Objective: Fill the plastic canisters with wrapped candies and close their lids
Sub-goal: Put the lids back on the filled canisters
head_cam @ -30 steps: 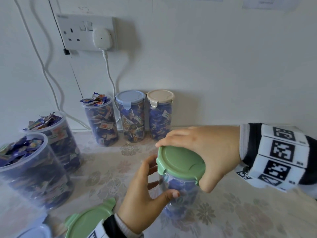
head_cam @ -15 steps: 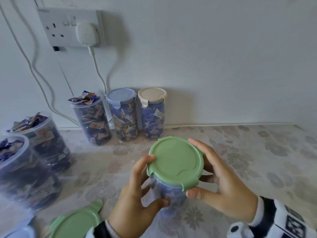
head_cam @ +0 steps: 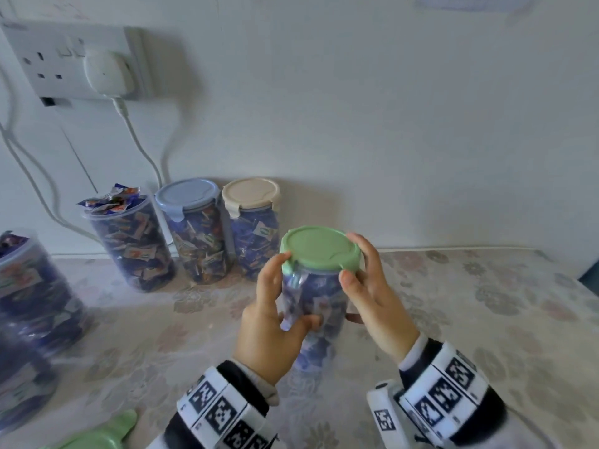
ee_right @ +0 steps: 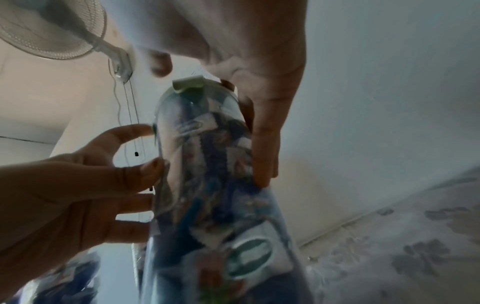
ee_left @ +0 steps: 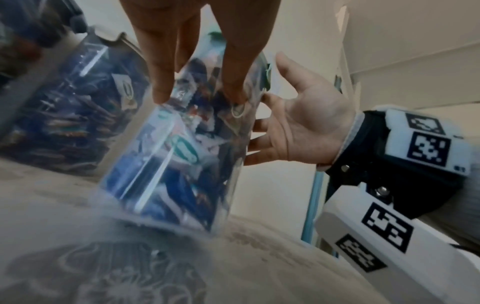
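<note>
On the floral surface (head_cam: 486, 319): candy-filled canister (head_cam: 312, 303) with green lid (head_cam: 319, 249).
Left hand (head_cam: 269, 328) grip wraps the canister body; right hand (head_cam: 372, 296) grip clasps the lid edge.

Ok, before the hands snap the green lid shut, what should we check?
1. Green lid sits on the jar: ok.
2. Left hand holds the jar's side: ok.
3. Right hand at the lid's edge, thumb on the front clip: ok.
4. Lid clips snapped down: cannot tell.
5. Jar full of candy: ok.
6. Jar standing flat on the table: not ok, it looks tilted in the left wrist view.
</note>
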The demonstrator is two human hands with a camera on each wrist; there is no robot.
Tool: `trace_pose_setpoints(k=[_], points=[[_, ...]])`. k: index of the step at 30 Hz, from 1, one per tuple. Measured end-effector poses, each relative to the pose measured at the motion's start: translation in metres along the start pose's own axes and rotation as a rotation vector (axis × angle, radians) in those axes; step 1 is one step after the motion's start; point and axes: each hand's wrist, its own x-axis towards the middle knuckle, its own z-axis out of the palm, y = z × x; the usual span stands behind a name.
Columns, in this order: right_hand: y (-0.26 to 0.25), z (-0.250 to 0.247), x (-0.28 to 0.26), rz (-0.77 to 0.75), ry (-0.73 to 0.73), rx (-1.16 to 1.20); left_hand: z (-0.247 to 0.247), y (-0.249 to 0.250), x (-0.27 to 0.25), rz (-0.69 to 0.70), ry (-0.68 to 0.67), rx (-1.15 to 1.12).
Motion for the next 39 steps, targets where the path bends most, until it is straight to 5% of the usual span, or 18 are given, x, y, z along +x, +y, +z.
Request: trace_pose_setpoints(k=[11, 22, 39], points=[[0.012, -0.008, 0.029, -0.130, 0.129, -0.074, -0.004, 0.000, 0.036, 0.073, -0.131, 0.126], [0.021, -0.028, 0.088, -0.226, 0.097, -0.055, 0.022, -0.007, 0.094, 0.033, 0.006, 0.041], [0.071, -0.029, 0.142, -0.131, -0.003, 0.109, 0.046, -0.042, 0.127, -0.005, 0.032, 0.117]])
